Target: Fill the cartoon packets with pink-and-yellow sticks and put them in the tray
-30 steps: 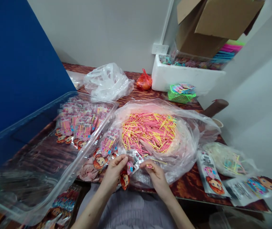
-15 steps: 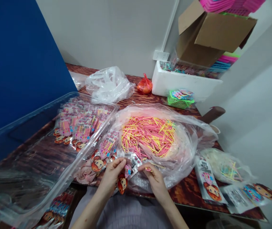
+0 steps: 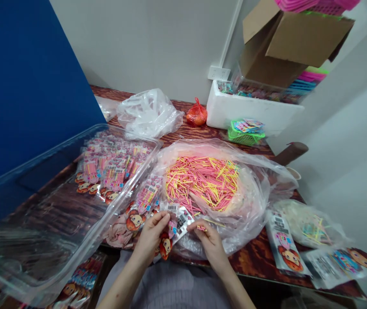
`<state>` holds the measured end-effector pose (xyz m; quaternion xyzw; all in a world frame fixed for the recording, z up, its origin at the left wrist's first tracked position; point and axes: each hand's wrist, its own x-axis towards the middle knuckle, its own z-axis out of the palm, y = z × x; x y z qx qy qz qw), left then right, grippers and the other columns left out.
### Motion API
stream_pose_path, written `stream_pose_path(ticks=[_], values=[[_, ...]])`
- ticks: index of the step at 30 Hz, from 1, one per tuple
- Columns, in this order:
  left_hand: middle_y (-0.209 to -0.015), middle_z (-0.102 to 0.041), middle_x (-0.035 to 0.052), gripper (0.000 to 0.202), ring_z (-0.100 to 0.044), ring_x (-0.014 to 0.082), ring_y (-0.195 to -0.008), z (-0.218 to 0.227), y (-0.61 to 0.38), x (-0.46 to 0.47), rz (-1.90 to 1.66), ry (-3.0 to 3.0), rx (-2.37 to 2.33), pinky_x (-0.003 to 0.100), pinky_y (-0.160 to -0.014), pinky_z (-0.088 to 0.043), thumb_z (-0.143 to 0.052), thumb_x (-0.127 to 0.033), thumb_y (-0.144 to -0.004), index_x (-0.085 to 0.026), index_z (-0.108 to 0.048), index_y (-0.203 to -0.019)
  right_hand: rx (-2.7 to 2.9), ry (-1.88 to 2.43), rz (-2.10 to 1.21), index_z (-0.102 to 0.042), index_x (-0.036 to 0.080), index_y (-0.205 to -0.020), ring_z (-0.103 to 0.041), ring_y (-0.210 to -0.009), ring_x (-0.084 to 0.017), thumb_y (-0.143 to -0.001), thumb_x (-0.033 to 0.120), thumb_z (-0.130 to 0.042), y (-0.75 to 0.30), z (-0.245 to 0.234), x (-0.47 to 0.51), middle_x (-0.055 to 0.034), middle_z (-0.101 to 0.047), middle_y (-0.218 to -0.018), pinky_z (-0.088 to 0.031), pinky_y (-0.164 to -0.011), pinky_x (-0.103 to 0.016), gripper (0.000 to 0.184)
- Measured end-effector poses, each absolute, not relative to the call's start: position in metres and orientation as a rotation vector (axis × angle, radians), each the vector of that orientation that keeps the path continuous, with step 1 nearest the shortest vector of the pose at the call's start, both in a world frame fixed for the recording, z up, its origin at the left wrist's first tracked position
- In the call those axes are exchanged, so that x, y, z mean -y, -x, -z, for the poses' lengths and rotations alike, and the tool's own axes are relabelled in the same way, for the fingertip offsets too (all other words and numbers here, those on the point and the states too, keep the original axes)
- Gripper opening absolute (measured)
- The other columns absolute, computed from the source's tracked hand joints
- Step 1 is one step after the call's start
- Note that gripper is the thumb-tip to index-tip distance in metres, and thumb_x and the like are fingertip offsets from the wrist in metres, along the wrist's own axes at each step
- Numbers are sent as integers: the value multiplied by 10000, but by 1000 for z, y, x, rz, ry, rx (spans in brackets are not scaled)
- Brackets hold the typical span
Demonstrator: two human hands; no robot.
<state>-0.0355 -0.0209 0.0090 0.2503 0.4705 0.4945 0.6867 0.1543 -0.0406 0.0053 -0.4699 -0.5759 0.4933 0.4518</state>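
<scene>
My left hand (image 3: 151,236) pinches a small clear packet (image 3: 172,227) printed with a cartoon face, which hangs at its lower end. Curled round a few pink and yellow sticks (image 3: 202,228), my right hand (image 3: 212,246) shows only their ends. Its thumb and forefinger are at the right edge of a white printed packet (image 3: 183,221); whether they grip it I cannot tell. Just behind both hands, an opened plastic bag (image 3: 251,206) holds a heap of pink and yellow sticks (image 3: 203,182). Filled packets (image 3: 148,193) lie left of the heap.
A clear plastic bin (image 3: 96,240) with many filled packets stands at left. More printed packets (image 3: 286,244) and a bag of sticks (image 3: 315,227) lie at right. Behind are a green basket (image 3: 246,137), a white foam box (image 3: 251,111), a red bag (image 3: 197,115) and a crumpled bag (image 3: 149,111).
The view has turned slightly, so the table things sit a little farther right in the picture. Both hands keep nearly the same pose and hold the same things.
</scene>
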Motion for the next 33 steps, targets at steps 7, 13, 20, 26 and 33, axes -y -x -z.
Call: stream_pose_path(ticks=[7,13,20,26,33], values=[[-667,-640,-24,306,-556,90,-561,-15,41,18,-1149,-529,-1069,190,-566,-451,-795,-407,-687,-158,-673,-817,1414,1176,-1222,-705,247,-883,-623,-857,-206,-953,370,-512,-153,-3,40,-23,-681,-857,-434,-786,-285,239],[-634,-601,-40,295,-518,82,-542,-10,52,21,-1165,-576,-1128,177,-531,-406,-775,-415,-710,-162,-657,-807,1380,1209,-1251,-703,232,-855,-620,-835,-208,-936,381,-532,-149,-4,39,-26,-682,-847,-432,-761,-284,241],[-747,-623,10,239,-561,155,-734,-22,53,29,-1091,-1210,-1287,236,-700,-419,-605,-375,-854,-169,-685,-765,1052,1231,-1248,-696,226,-877,-635,-856,-213,-871,388,-635,-140,-13,31,-24,-710,-848,-442,-835,-326,173],[-744,-591,17,291,-546,159,-750,-28,46,34,-999,-1390,-1210,240,-713,-399,-527,-360,-910,-164,-657,-739,635,815,-1421,-702,238,-866,-662,-962,-211,-800,344,-730,-125,-68,-11,-15,-740,-893,-377,-1050,-425,129],[-627,-558,-18,317,-495,114,-580,-29,40,36,-996,-1065,-1112,210,-567,-386,-569,-430,-881,-161,-677,-754,532,722,-1650,-717,241,-808,-664,-1005,-246,-763,360,-762,-105,-79,-13,-24,-751,-862,-435,-1002,-447,135]])
